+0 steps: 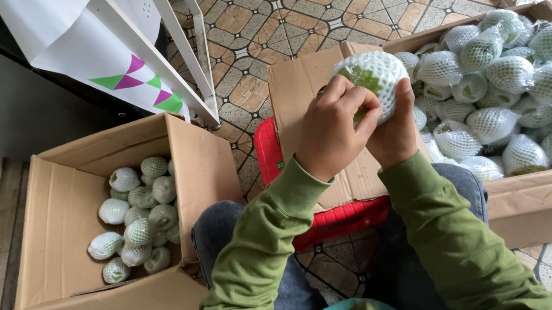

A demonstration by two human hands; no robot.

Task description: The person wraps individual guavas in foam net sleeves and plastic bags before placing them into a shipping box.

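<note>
Both hands up at centre, working one green fruit (375, 78) wrapped in a white foam net. My left hand (336, 130) is clamped on its near-left side, thumb and fingers pinching the net where the green skin shows through, probably tugging the sleeve over the bare patch. My right hand (396, 132) grasps it from below and right, thumb up along the net, steadying it so it doesn't spin. The fruit sits in the air above the flap of the big cardboard box (542, 199) on the right, touching nothing but my hands. That box is piled with netted fruit (490, 122), so the supply is close to my right side. A smaller cardboard box (64, 211) sits on the left, open, with a looser layer of netted fruit (139, 215) lying on its bottom. A red plastic stool (334, 222) shows between my knees, under the flap. Patterned tiled floor (317, 7) beyond, white metal rack (183, 57) far left.
</note>
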